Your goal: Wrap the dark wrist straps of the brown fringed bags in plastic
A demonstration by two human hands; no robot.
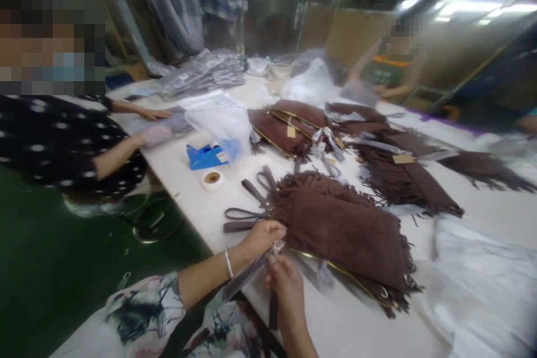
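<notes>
I see the left hand (260, 236) and right hand (286, 286) both pinched on a strap (247, 274) (at its clasp end), just beside the bag (348, 235).

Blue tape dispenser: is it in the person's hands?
No, the tape dispenser sits on the table, away from the left hand and right hand.

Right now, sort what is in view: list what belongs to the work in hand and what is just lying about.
In hand: left hand and right hand gripping a strap; fringed bag beside them; loose straps.

Lying about: tape dispenser; tape roll; plastic bags; farther bags; white sheets.
</notes>
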